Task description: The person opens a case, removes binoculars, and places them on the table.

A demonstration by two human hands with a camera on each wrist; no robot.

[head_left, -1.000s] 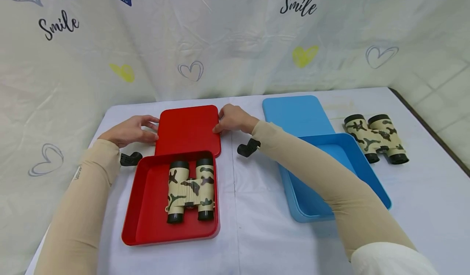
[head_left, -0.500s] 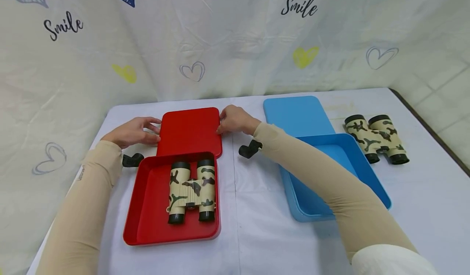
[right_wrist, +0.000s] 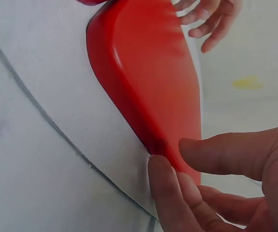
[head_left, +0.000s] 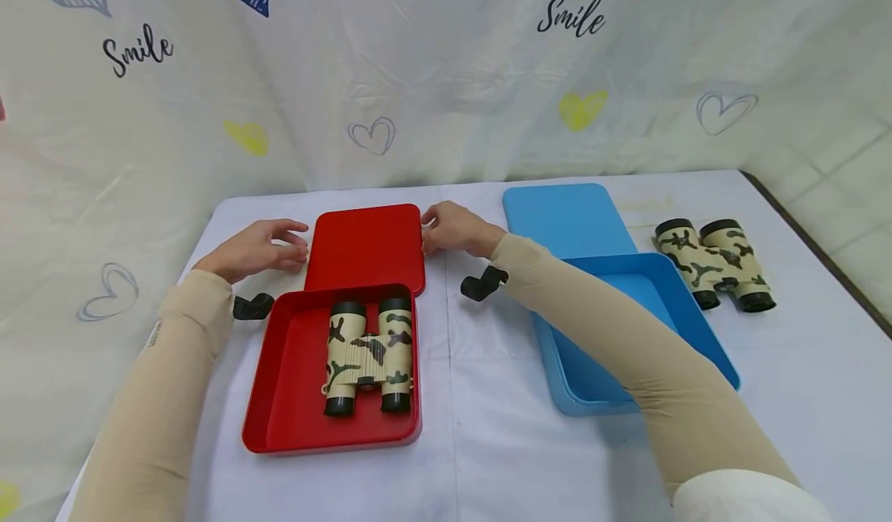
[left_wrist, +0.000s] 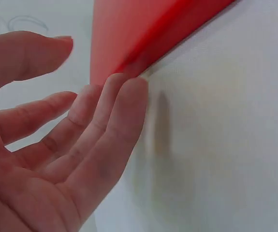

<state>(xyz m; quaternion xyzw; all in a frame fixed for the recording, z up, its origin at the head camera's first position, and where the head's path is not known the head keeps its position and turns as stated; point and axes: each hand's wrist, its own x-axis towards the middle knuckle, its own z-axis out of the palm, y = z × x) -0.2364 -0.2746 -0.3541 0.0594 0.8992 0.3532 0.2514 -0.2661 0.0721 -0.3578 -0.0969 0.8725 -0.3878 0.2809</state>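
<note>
A red lid [head_left: 365, 247] lies flat on the table behind the red box [head_left: 293, 421], against or very near its far rim. Inside the box, on the right side, rest camouflage binoculars [head_left: 368, 355]. Left of the lid is my left hand [head_left: 261, 249], fingers extended and thumb apart; the left wrist view has its fingertips [left_wrist: 131, 92] close by the lid's corner, and I cannot tell if they touch. My right hand [head_left: 456, 229] is at the lid's right edge with fingers loosely bent; its thumb [right_wrist: 197, 150] hovers by the edge in the right wrist view, holding nothing.
To the right sits an open blue box [head_left: 564, 367], partly hidden under my right forearm, with a blue lid [head_left: 564, 216] behind it. A second pair of camouflage binoculars [head_left: 718, 265] lies at the far right. A printed cloth [head_left: 474, 80] hangs behind the table.
My right thumb has come off the lid's top to its edge. A slight gap has opened between my left hand and the lid. The whole view has shifted a little.
</note>
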